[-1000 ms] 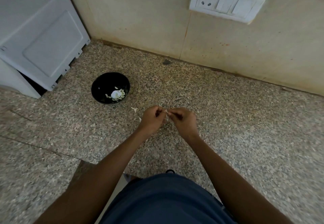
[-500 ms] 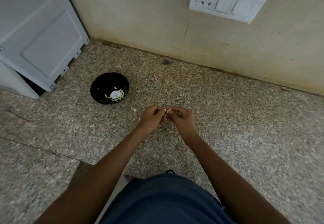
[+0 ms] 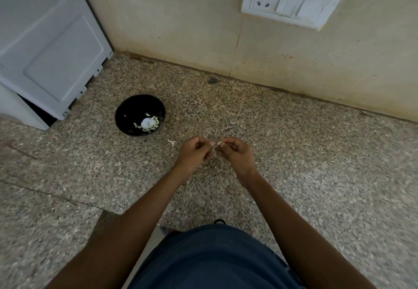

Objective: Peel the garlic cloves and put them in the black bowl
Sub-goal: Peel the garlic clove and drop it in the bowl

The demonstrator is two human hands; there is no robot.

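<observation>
Hands: both are working close together above the desk, fingertips nearly touching. Right hand (image 3: pixel 235 152) is pinching a small pale clove (image 3: pixel 219 143) between thumb and fingertip, the other fingers curling under, seemingly to keep the piece steady and turned toward the other hand. Left hand (image 3: pixel 196 151) is sitting just beside it, fingers curled, its fingertips reaching toward the clove; whether it is gripping a shred of skin is too small to tell. Both are hovering clear of the surface, likely so that loose skin is falling away from the work.

Bowl (image 3: pixel 140 115): black, round, standing upright on the desk (image 3: pixel 294 152), up and to the left of the hands and well apart from them. It is holding a white lump and several pale slivers, gathering toward the near right of its floor. Its place looks chosen for a short reach by the left hand.

Scrap (image 3: pixel 172 142): a pale wisp, probably skin, lying on the desk between bowl and left hand.

Box (image 3: pixel 49 48): pale grey, tilting, occupying the far left corner.

Socket plate (image 3: pixel 290 1): white, fixed on the wall (image 3: pixel 181 28) above the desk.

Step in hand, by my reading: peeling is going on; the clove is not yet in the bowl.
</observation>
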